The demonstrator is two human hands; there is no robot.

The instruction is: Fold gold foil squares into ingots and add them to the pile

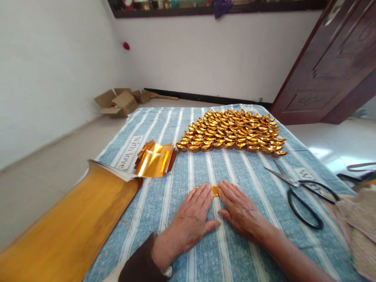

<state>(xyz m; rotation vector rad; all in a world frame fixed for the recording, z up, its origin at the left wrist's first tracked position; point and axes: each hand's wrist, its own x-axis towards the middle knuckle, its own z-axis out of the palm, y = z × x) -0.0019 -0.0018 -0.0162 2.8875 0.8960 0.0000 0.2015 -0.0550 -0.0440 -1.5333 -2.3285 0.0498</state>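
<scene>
Gold paper strip (214,190) lay on the striped cloth (205,164), pressed flat under the fingertips of the left hand (190,219) and right hand (239,209), both open. Scissors (302,192) lay nearby.
</scene>
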